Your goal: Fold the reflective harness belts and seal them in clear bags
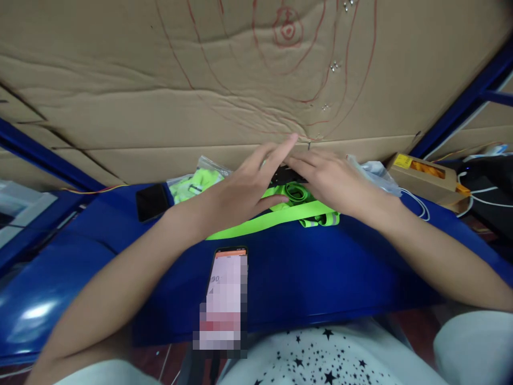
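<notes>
My left hand reaches over a bundle of neon-green strap, its fingers stretched upward and its thumb pointing right. Opposite it, my right hand slants in with its fingers extended and close together. The fingertips of both hands come near each other; whether they touch I cannot tell. Beneath and between them lies a black item, mostly hidden. A neon-green strap runs across the blue table under my hands, with a rolled coil and a loop with a grey stripe beside it.
A lit phone, partly pixelated, lies near the front edge of the blue table. Behind my left forearm are a dark phone-like slab and a bagged green item. A cardboard box and white cables stand right; marked cardboard forms the back.
</notes>
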A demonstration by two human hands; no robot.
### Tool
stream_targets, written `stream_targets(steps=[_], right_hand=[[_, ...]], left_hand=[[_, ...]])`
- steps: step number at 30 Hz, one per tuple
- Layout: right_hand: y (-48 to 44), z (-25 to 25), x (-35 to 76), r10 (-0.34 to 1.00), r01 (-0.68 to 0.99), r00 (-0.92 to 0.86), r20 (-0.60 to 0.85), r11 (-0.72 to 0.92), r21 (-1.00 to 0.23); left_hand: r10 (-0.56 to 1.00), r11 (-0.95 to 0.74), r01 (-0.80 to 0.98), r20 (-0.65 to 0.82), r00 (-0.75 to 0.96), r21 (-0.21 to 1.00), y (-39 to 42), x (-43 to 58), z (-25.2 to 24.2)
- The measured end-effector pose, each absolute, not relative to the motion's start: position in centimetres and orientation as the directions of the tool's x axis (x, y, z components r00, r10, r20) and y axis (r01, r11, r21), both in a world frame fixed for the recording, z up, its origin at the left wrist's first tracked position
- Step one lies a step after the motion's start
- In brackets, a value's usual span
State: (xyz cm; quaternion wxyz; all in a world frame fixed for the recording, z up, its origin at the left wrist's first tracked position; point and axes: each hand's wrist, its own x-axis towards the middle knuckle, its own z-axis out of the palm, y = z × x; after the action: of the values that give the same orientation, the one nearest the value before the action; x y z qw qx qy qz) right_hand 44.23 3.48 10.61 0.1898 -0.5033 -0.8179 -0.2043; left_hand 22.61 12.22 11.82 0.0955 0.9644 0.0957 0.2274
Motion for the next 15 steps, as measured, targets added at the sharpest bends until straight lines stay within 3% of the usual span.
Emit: stream_targets(steps=[5, 9, 15], right_hand=[[2.3, 9.6, 43.5, 0.758, 0.873, -0.473, 0.45, 0.47, 0.127], [1.9, 9.0, 42.6, 0.774, 0.894, -0.436, 0.46, 0.43, 0.124], [-0.3, 9.9, 45.6, 0.811, 0.986, -0.143, 0.567, 0.168, 0.009]], left_hand=[[0.188, -0.97, 0.095, 0.436, 0.88, 0.226, 10.2, 23.0, 10.7], [0.228, -0.969, 0.152, 0.468, 0.854, 0.195, 9.5, 23.5, 10.9], [0.317, -0.942, 0.325, 0.537, 0.782, 0.083, 7.7, 19.3, 13.0]])
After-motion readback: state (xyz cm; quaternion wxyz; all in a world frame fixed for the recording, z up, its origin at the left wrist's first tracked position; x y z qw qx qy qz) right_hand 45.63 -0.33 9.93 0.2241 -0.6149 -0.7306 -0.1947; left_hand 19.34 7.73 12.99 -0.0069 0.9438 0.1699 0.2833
